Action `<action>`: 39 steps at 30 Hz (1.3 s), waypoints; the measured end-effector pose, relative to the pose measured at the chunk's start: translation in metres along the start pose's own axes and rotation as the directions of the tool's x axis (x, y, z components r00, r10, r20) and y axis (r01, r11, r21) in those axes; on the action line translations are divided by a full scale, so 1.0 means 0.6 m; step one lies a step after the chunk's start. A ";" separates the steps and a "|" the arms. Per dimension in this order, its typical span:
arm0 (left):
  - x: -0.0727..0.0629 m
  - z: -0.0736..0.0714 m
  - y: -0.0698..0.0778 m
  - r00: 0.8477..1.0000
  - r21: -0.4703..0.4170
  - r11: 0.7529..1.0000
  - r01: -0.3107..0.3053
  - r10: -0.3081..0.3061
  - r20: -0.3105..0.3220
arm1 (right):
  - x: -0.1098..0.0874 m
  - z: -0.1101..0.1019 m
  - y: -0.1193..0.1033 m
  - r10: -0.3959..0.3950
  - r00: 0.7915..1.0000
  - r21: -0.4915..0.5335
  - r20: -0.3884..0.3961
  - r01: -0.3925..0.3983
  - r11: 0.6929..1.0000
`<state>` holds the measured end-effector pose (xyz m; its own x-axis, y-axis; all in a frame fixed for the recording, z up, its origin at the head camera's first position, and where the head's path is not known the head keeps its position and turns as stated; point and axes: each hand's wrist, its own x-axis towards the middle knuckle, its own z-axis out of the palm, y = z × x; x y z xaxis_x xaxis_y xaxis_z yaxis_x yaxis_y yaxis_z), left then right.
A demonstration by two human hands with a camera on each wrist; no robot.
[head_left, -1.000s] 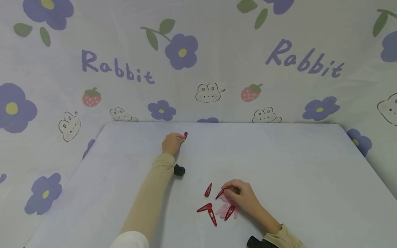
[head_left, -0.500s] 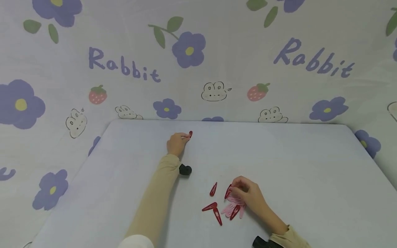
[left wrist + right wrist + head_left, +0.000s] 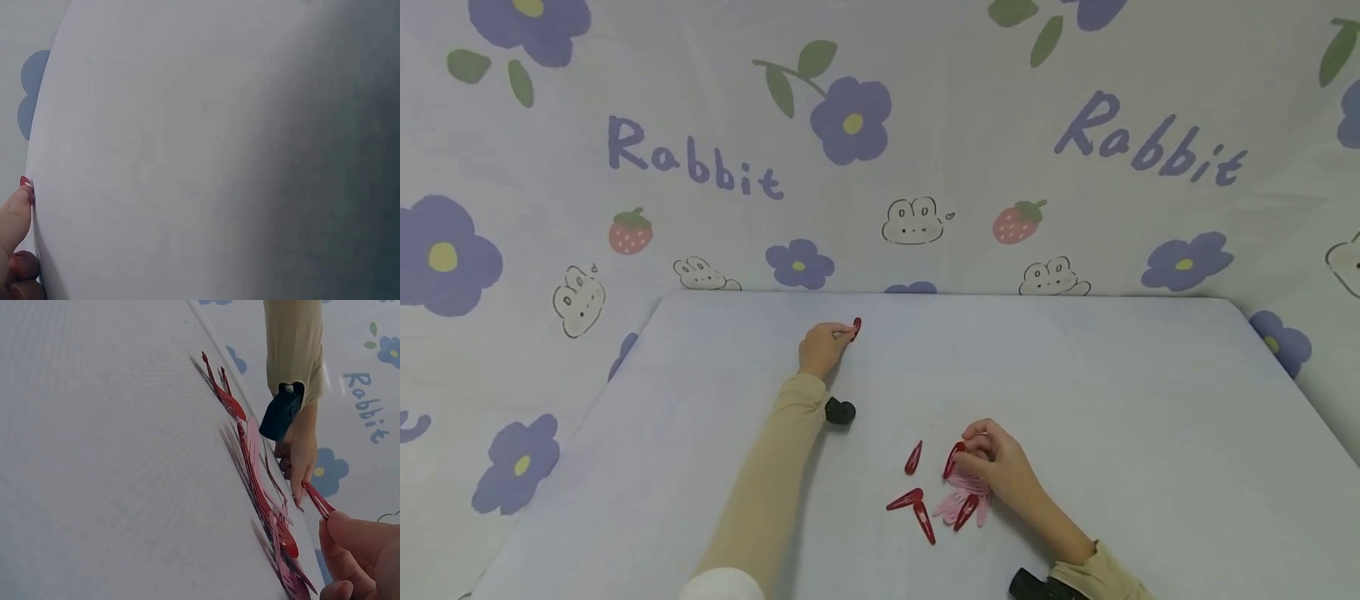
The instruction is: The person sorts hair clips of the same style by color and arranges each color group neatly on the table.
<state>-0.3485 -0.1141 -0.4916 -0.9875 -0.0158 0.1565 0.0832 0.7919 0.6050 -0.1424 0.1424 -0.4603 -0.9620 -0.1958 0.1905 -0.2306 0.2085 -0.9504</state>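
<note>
At the far side of the white table, my left hand [image 3: 822, 348] pinches a red snap hair clip [image 3: 857, 327] between thumb and fingertips. Nearer to me, my right hand [image 3: 1003, 467] pinches another red snap hair clip [image 3: 953, 460] by one end, just above the pile. Its narrow end points toward the far hand in the right wrist view, where the clip [image 3: 319, 499] shows clearly. Under and beside the right hand lie several pink hair clips [image 3: 951, 505], partly hidden by it. One red clip [image 3: 967, 512] rests on them.
Left of the pink pile lie three loose red clips: one alone [image 3: 913, 458], and two [image 3: 904, 500] [image 3: 924, 523] meeting at their ends. Black wrist cameras [image 3: 840, 412] sit on both forearms. A printed cloth [image 3: 970, 150] hangs behind the table's far edge [image 3: 1075, 297].
The head view has shifted slightly. My right hand has risen a little, and its red clip stands more upright. My left hand keeps its place, with its clip tilted slightly differently.
</note>
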 end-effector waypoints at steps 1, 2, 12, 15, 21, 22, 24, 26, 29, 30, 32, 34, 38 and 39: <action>0.001 0.000 0.000 1.000 -0.001 1.000 -0.004 0.004 -0.005 | 0.001 0.000 -0.001 0.008 1.000 0.004 0.002 -0.008 1.000; 0.001 -0.001 0.000 1.000 0.000 1.000 -0.009 0.009 -0.010 | 0.002 -0.001 -0.003 0.021 1.000 0.007 0.004 -0.021 1.000; 0.006 -0.001 0.002 1.000 -0.009 1.000 0.005 -0.005 -0.025 | 0.019 -0.003 0.013 0.100 0.995 -0.075 0.025 -0.098 0.992; 0.008 0.000 -0.001 0.999 -0.016 1.000 -0.003 0.002 -0.042 | 0.033 -0.008 0.027 0.113 0.992 -0.140 0.054 -0.104 0.985; 0.003 0.000 0.001 1.000 -0.018 1.000 -0.013 0.013 -0.025 | 0.058 -0.023 0.027 0.155 0.985 -0.200 0.070 -0.138 0.970; 0.001 0.000 0.001 1.000 -0.014 1.000 -0.004 0.003 -0.017 | 0.063 -0.023 0.026 0.166 0.983 -0.205 0.079 -0.147 0.968; -0.004 -0.003 0.001 1.000 0.001 1.000 0.012 -0.012 -0.006 | 0.070 -0.024 0.021 0.180 0.977 -0.220 0.112 -0.152 0.964; -0.008 -0.004 0.000 1.000 0.012 1.000 0.025 -0.025 -0.001 | 0.079 -0.024 0.019 0.192 0.970 -0.237 0.149 -0.154 0.959; -0.010 -0.006 -0.001 1.000 0.007 1.000 0.023 -0.023 -0.006 | 0.092 -0.026 0.014 0.204 0.959 -0.259 0.199 -0.149 0.954; -0.010 -0.006 0.000 1.000 0.003 1.000 0.018 -0.018 -0.005 | 0.097 -0.027 0.013 0.207 0.956 -0.266 0.208 -0.148 0.953; -0.009 -0.006 0.002 1.000 0.000 1.000 0.008 -0.008 -0.008 | 0.107 -0.029 0.010 0.207 0.953 -0.269 0.223 -0.144 0.952; -0.008 -0.006 0.005 1.000 0.003 1.000 -0.002 0.002 -0.017 | 0.118 -0.031 0.009 0.210 0.950 -0.276 0.232 -0.142 0.950; -0.013 -0.008 0.015 1.000 0.008 1.000 0.025 -0.025 -0.010 | 0.137 -0.030 0.010 0.219 0.949 -0.308 0.229 -0.143 0.941; -0.015 -0.008 0.017 0.999 0.013 0.999 0.032 -0.032 -0.008 | 0.142 -0.029 0.011 0.227 0.948 -0.318 0.222 -0.150 0.936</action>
<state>-0.3379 -0.1088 -0.4832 -0.9886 -0.0462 0.1433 0.0496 0.7986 0.5998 -0.2282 0.1438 -0.4461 -0.9322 -0.3508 -0.0894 -0.1185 0.5289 -0.8404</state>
